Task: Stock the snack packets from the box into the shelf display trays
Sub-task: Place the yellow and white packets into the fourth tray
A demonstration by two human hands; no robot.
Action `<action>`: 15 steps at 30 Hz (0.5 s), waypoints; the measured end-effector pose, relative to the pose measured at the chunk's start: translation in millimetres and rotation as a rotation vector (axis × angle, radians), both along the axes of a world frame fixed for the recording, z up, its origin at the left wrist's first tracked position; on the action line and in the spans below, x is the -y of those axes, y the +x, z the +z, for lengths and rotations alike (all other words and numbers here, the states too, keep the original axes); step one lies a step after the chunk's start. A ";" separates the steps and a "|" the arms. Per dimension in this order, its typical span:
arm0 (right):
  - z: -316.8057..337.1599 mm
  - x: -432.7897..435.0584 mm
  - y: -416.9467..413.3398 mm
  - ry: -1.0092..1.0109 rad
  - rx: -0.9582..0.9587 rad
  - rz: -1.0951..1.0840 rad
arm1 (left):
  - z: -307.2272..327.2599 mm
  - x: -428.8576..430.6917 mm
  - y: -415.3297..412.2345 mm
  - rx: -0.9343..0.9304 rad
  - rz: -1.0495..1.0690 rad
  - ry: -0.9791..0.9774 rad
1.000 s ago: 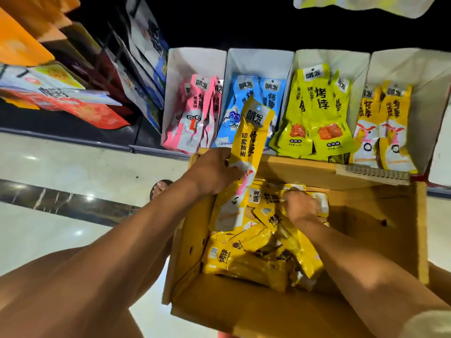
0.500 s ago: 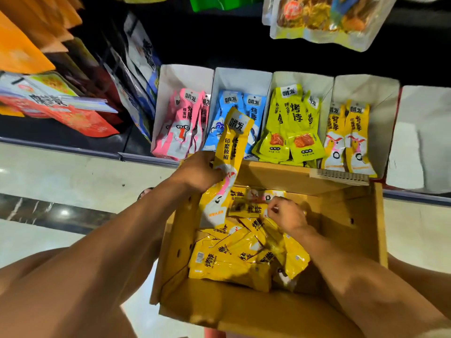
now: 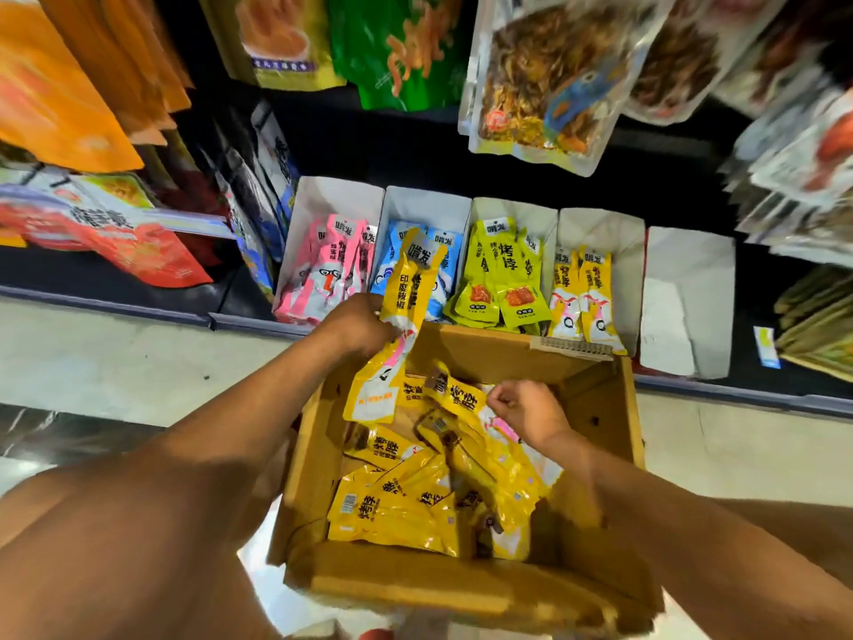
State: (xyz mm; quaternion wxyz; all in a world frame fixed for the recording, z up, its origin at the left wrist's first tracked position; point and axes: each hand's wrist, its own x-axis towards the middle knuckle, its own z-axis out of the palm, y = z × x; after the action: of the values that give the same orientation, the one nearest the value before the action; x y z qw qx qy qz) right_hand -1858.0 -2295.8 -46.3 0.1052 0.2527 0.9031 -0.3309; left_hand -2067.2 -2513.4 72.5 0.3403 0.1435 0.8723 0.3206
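Right now my left hand (image 3: pixel 364 325) is clenched around the held packets (image 3: pixel 406 288), yellow ones standing upright over the far rim of the cardboard box (image 3: pixel 595 408) in the middle of the frame. Their tops overlap the blue tray (image 3: pixel 429 207) behind. My right hand (image 3: pixel 526 408) is down inside the box, its fingers pinching the edge of another yellow packet (image 3: pixel 457 394) on top of the heap.

I judge the job about midway. Along the bottom shelf, the pink tray (image 3: pixel 332 200), the blue tray, the lime tray (image 3: pixel 512 214) and the orange-yellow tray (image 3: pixel 600 224) all hold stock, and none looks full. The orange-yellow tray, right of centre, seems to match what I hold. The fifth tray (image 3: pixel 687 288), far right, shows me only white card. Many loose packets (image 3: pixel 401 505) lie in the box, so plenty is left.

Big hanging bags (image 3: pixel 544 85) fill the top of the frame just above the trays and may crowd my reach. Pale floor (image 3: pixel 92 362) runs at the left.
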 end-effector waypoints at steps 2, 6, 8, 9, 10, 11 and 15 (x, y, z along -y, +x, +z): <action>21.3 -5.9 -5.3 -0.062 -0.087 -0.010 | -1.7 -6.2 -2.4 0.000 0.001 0.019; 86.0 -15.4 -1.4 -0.157 -0.222 -0.064 | 19.7 -12.3 12.1 -0.006 0.027 0.098; 116.2 -27.2 -3.8 -0.172 -0.294 -0.085 | 31.2 -17.4 16.0 -0.007 0.065 0.146; 129.8 -32.5 -4.7 -0.176 -0.329 -0.098 | 36.9 -19.0 18.8 0.003 0.078 0.177; 141.8 -38.4 -5.9 -0.190 -0.366 -0.117 | 42.7 -21.1 20.9 0.020 0.086 0.208; 153.3 -44.1 -8.0 -0.215 -0.402 -0.135 | 47.0 -23.4 21.6 0.044 0.099 0.243; 200.8 -56.4 -22.3 -0.382 -0.543 -0.244 | 77.8 -35.4 26.6 0.153 0.197 0.352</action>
State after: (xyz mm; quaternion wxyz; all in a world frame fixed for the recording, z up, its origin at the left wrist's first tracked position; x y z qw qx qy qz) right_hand -1880.3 -2239.4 154.5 -0.1340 0.2373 0.7831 -0.5590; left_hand -2040.6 -2478.1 150.3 0.3420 0.0899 0.7845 0.5095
